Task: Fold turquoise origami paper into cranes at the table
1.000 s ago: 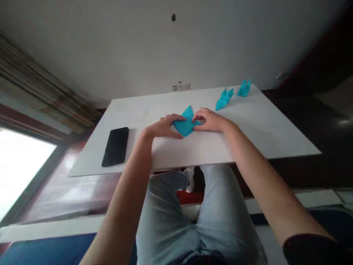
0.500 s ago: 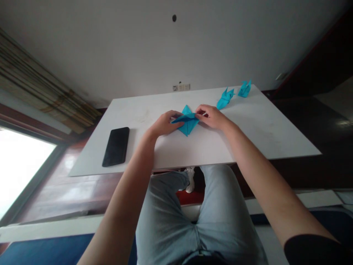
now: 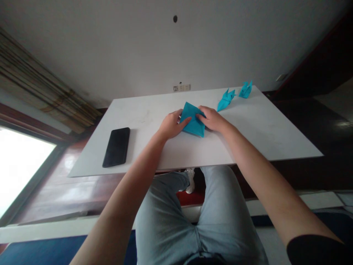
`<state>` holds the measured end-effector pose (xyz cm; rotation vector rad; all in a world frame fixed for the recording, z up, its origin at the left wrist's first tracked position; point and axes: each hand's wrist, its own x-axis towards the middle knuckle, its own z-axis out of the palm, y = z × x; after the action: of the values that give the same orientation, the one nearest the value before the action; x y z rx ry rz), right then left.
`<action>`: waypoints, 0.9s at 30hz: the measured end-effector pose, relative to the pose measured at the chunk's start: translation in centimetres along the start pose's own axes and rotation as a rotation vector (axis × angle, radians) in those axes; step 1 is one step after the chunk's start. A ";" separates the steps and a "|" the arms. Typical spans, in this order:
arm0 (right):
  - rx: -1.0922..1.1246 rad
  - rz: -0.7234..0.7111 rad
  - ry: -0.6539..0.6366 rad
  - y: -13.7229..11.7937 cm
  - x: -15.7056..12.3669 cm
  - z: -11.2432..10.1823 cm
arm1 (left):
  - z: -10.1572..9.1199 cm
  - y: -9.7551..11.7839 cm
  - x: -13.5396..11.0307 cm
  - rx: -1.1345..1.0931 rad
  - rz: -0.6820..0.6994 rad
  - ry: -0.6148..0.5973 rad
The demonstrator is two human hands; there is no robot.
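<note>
Between my hands is a folded sheet of blue origami paper [image 3: 193, 123], now a flat, roughly square shape tilted toward me above the white table. My left hand [image 3: 173, 124] grips its left edge, the thumb lying across the front face and the fingers mostly behind. On the right side my right hand [image 3: 211, 117] pinches the paper, its thumb on the front and the other fingers partly hidden at the back. Two finished-looking blue origami figures with pointed tips, a nearer one [image 3: 226, 99] and a farther one [image 3: 245, 89], stand beyond my right hand.
A black smartphone [image 3: 116, 147] lies on the left part of the white table [image 3: 143, 147]. The table's far edge is close to a wall with power sockets [image 3: 181, 88]. My legs [image 3: 193, 221] are below the near edge.
The paper has gone from a spread, star-like shape with a raised middle flap to a flat square facing me. My left hand has shifted slightly right; both thumbs now press its front.
</note>
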<state>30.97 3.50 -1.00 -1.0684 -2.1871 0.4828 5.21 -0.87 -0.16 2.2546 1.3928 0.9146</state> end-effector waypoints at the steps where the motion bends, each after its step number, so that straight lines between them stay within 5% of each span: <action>1: -0.003 -0.005 -0.002 0.1 0.1 0.1 | 0.0 0.1 0.0 -0.021 0.002 -0.001; 11: 0.062 0.011 0.022 -0.5 0.0 -0.4 | -0.3 0.5 0.0 0.051 -0.040 -0.065; 17: 0.352 0.093 0.012 -1.1 0.0 -0.4 | -0.1 0.0 0.2 0.055 -0.192 0.041; 27: 0.399 0.183 -0.042 0.3 0.0 0.2 | 0.3 -0.9 0.2 -0.106 -0.151 0.169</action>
<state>31.06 3.67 -1.31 -1.0426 -1.9231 0.9852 4.86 -0.26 -0.83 2.0040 1.5238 1.1205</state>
